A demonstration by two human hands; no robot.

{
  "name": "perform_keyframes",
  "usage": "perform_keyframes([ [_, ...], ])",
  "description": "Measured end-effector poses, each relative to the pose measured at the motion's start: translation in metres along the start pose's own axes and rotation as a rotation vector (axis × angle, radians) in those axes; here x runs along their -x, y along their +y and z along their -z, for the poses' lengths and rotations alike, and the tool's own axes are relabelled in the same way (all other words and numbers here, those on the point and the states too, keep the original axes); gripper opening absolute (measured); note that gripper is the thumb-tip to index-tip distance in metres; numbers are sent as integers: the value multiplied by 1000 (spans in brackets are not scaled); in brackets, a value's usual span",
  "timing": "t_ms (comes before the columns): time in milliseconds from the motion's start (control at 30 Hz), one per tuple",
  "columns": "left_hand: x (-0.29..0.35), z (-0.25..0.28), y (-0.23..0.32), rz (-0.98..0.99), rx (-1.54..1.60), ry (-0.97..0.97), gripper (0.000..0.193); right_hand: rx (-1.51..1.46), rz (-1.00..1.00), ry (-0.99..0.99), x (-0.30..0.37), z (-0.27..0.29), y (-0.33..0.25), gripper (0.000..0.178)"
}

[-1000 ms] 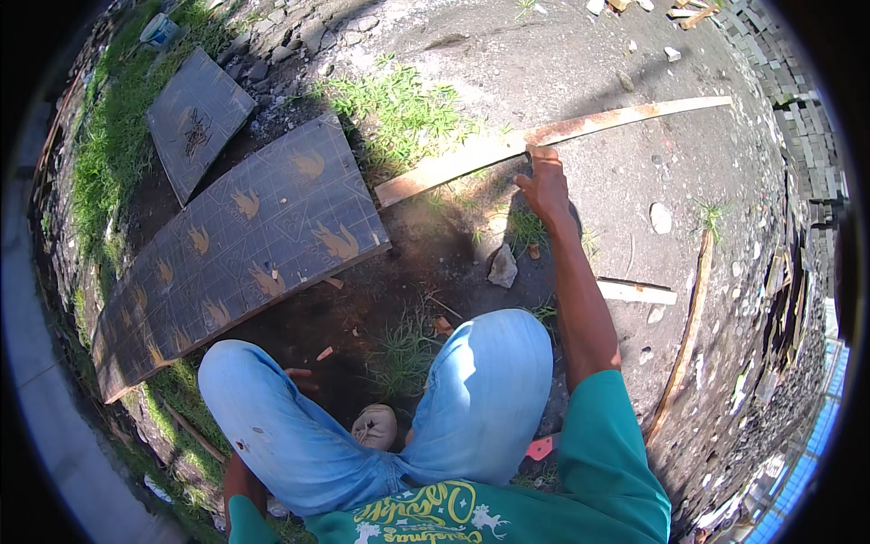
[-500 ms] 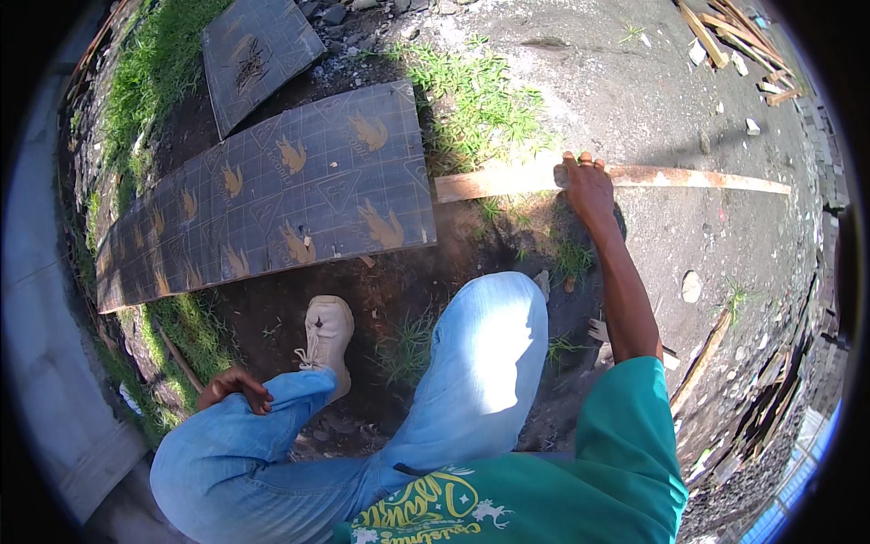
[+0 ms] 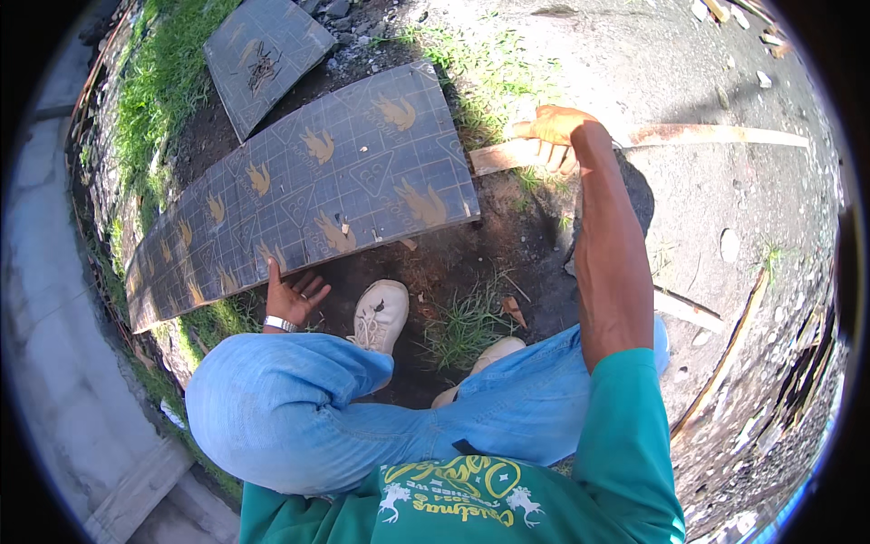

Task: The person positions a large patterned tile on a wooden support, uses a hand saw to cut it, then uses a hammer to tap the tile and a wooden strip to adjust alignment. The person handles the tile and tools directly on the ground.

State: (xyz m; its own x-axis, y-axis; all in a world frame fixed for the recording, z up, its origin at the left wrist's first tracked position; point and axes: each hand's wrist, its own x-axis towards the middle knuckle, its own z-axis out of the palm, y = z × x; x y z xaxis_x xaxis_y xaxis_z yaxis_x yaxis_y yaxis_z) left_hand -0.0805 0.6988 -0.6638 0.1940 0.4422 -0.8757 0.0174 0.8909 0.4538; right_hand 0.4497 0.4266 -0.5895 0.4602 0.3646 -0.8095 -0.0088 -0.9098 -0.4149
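A long, thin wooden strip (image 3: 716,135) lies across the ground, its left end close to the dark board. My right hand (image 3: 555,136) is closed over the strip, with the fingers curled down across it. The dark patterned plywood board (image 3: 308,181), printed with golden bird shapes, stretches across the left and middle. At its near edge is my left hand (image 3: 295,299), fingers spread and the thumb up against the edge. That hand's fingers hold nothing, and a silver band circles its wrist.
A smaller dark board (image 3: 263,59) with brown scraps on it lies behind. Grass (image 3: 159,100) grows along the left, beside a concrete strip (image 3: 54,299). Wood offcuts (image 3: 716,11) lie at the far right. My shoe (image 3: 381,313) stands near the board's front edge.
My left hand has come from beside my knee up to the board's near edge, fingers spreading. My right hand has turned over on the strip. My right knee has swung rightward and down.
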Motion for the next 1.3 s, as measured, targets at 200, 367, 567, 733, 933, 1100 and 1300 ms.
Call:
perform_keyframes([
  [200,-73,40,28,-126,148,24,102,-124,71,-167,-3,-87,49,116],
  [367,-103,51,26,-247,128,100,85,-253,141,-250,-7,-123,53,125],
  [567,-84,66,39,-293,118,108,84,-673,289,-387,6,-125,53,133],
  [733,-35,66,62,-425,160,163,87,-567,535,-659,27,-91,23,131],
  [933,30,57,65,-606,47,227,93,-539,783,-642,71,-83,-12,135],
  [1100,58,44,76,-666,129,285,99,-542,904,-643,100,-78,-25,136],
  [1300,64,52,87,-538,99,319,98,-539,888,-667,121,-70,-20,125],
])
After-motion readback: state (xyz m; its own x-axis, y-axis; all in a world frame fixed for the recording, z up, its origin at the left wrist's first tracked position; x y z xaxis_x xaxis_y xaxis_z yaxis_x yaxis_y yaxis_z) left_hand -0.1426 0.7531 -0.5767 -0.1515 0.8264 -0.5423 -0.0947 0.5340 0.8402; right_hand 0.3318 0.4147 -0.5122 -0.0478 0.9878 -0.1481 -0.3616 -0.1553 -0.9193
